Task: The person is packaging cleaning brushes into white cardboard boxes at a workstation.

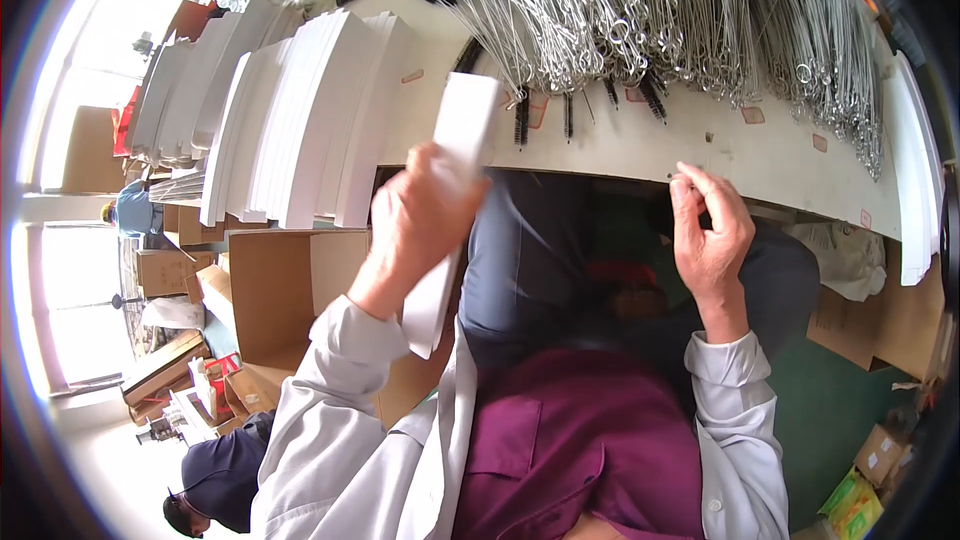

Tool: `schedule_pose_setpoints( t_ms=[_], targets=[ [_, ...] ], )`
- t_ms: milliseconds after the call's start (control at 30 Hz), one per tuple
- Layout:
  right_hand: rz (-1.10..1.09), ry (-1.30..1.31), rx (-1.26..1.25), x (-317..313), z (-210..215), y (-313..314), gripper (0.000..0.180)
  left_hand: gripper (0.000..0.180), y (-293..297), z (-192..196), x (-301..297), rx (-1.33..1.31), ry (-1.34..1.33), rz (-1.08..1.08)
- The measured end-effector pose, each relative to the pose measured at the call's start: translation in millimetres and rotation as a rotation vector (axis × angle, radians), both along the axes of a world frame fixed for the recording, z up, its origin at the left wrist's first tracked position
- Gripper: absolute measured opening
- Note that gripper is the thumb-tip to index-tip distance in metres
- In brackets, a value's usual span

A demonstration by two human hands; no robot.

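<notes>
A long, narrow white box (467,120) is gripped in my left hand (425,220), whose fingers wrap round its middle. The box tilts slightly, its upper end over the table's front edge and its lower end beside my lap. My right hand (715,235) is raised in front of that edge, thumb and fingers curled in toward each other, and nothing shows in it. Beyond both hands lies a wide heap of wire-handled brushes (620,25), with looped ends toward me and dark bristles at the far side. A few brushes (521,118) poke out with bristles nearest me.
Stacks of long white boxes (310,120) stand at the table's left. More white strips (912,170) line its right end. An open cardboard carton (270,290) sits below on the left. One person (225,470) is at lower left, another (135,208) farther back.
</notes>
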State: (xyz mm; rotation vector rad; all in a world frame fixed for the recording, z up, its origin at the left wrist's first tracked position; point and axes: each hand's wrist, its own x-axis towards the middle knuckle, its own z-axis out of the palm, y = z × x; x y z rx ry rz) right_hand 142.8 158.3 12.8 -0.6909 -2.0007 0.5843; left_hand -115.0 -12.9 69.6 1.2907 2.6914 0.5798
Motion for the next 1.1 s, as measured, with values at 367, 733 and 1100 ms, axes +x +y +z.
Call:
schedule_pose_setpoints(
  t_ms=[367,733,1100],
  targets=[
    [-0.151,-0.109,0.089,-15,-28,39,0.009,0.056,95,5,-108,-0.180,0.411,0.151],
    [-0.153,-0.099,0.099,-16,-32,39,0.012,0.014,94,-24,-49,0.085,0.137,-0.418],
    [0.242,0.132,-0.802,-51,5,13,0.030,0.013,76,17,-44,0.503,-0.177,-0.388]
  ],
)
